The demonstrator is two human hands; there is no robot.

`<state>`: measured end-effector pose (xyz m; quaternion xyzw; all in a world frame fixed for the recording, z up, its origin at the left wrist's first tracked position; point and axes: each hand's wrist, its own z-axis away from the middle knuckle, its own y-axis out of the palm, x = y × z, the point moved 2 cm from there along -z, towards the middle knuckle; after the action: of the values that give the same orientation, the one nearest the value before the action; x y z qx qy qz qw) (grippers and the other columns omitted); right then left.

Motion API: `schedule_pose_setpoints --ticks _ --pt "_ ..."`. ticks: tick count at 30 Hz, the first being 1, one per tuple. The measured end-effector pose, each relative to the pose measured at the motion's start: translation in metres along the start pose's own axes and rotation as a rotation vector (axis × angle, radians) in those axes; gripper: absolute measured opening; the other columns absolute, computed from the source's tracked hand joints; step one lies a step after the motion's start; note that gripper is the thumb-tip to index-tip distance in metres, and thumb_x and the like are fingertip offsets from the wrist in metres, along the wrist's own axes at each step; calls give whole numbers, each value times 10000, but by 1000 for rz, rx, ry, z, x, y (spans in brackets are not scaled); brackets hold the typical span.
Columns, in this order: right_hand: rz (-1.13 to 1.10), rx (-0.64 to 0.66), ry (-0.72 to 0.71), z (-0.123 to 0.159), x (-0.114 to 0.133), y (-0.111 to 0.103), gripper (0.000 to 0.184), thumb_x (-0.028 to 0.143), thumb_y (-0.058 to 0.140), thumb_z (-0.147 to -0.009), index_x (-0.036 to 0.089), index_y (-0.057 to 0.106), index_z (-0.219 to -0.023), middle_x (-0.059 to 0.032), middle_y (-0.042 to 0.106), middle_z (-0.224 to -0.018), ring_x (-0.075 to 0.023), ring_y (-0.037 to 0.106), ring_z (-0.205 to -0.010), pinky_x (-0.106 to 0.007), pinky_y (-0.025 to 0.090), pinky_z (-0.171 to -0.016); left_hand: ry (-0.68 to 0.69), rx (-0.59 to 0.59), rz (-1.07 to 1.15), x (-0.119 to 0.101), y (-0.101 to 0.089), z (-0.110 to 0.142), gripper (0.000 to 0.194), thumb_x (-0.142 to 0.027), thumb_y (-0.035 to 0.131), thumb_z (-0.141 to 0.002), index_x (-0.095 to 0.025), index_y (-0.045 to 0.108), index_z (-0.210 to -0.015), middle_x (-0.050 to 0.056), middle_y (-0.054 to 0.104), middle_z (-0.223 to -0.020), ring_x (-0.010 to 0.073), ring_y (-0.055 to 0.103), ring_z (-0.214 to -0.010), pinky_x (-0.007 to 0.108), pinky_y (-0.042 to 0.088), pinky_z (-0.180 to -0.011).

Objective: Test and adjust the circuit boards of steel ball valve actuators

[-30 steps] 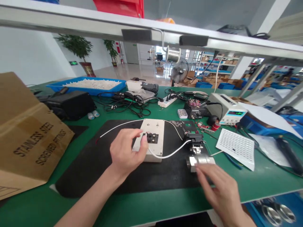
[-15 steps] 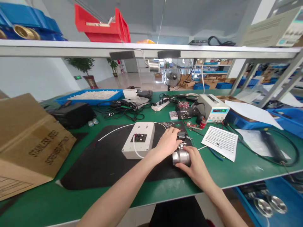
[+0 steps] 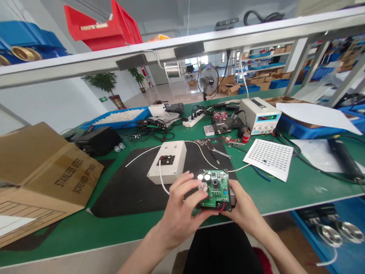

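A motorized ball valve is held up near the table's front edge, its actuator's open top turned toward me. Inside the black housing a green circuit board (image 3: 220,190) shows, with white round parts, a black central part and red wires. My right hand (image 3: 243,203) grips the unit from the right, round the grey metal valve body (image 3: 233,198), mostly hidden behind the board. My left hand (image 3: 185,205) closes on the actuator's left side, fingertips at a round disc (image 3: 203,187) with a red mark, thumb along the lower edge.
On the black mat (image 3: 128,194) stand a white control box (image 3: 176,163) with a cable, a wrench (image 3: 221,153) and tweezers (image 3: 213,154). A cardboard box (image 3: 71,179) stands left. Behind are a power supply (image 3: 259,114) and cables; a shelf (image 3: 159,45) crosses overhead.
The valve has been lifted off the mat and turned so the circuit board faces me. My left hand has shifted to its left side. The wrench and tweezers are uncovered. The view has tilted.
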<state>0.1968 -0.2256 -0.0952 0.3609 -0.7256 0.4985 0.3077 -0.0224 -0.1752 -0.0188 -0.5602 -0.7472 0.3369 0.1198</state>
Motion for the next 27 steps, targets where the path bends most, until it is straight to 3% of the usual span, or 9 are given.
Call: schedule_pose_setpoints --ticks 2,4,5,7,11,18,27 --pt "16 -9 -21 0 1 -1 629 246 807 -788 264 528 -1352 -81 651 -1298 -286 660 -1187 -407 554 -985 -155 38 209 8 -1 -7 1098 -336 998 -614 -316 372 -1516 160 432 -1530 391 397 -1498 637 416 -1225" --pt "29 -19 -26 1 0 0 644 262 815 -782 261 528 -1359 -87 652 -1300 -296 660 -1191 -415 552 -988 -319 192 433 16 1 -20 1373 -322 1026 -548 -317 169 -1620 188 326 -1630 382 402 -1508 581 433 -1227" --pt "31 -22 -23 1 0 1 643 283 820 -784 256 530 -1357 -89 656 -1297 -299 665 -1182 -417 554 -982 -378 287 509 18 3 -26 1414 -304 1022 -555 -318 115 -1639 187 340 -1631 367 436 -1490 547 453 -1216" --pt "31 -19 1 1 -2 1 632 333 819 -802 250 527 -1356 -92 660 -1294 -300 672 -1163 -415 559 -961 -438 432 570 21 5 -39 1350 -302 998 -605 -321 135 -1643 169 410 -1593 341 526 -1419 502 495 -1178" --pt "10 -11 48 2 -4 2 613 373 809 -825 256 521 -1353 -83 665 -1293 -298 672 -1157 -404 552 -939 -470 493 544 21 4 -55 1176 -362 945 -688 -315 228 -1619 139 464 -1539 322 578 -1349 480 498 -1155" --pt "0 -11 53 1 -4 1 683 365 877 -762 272 520 -1336 -62 650 -1282 -282 649 -1154 -384 520 -959 -525 696 539 22 0 -63 1247 -460 945 -674 -379 143 -1626 101 384 -1582 315 556 -1356 446 507 -1120" --pt "13 -24 79 3 -4 2 823 340 888 -749 298 423 -1427 -56 600 -1364 -278 606 -1239 -407 504 -1021 -551 627 573 29 11 -52 1222 -444 953 -675 -396 162 -1606 93 369 -1581 326 506 -1409 458 463 -1158"
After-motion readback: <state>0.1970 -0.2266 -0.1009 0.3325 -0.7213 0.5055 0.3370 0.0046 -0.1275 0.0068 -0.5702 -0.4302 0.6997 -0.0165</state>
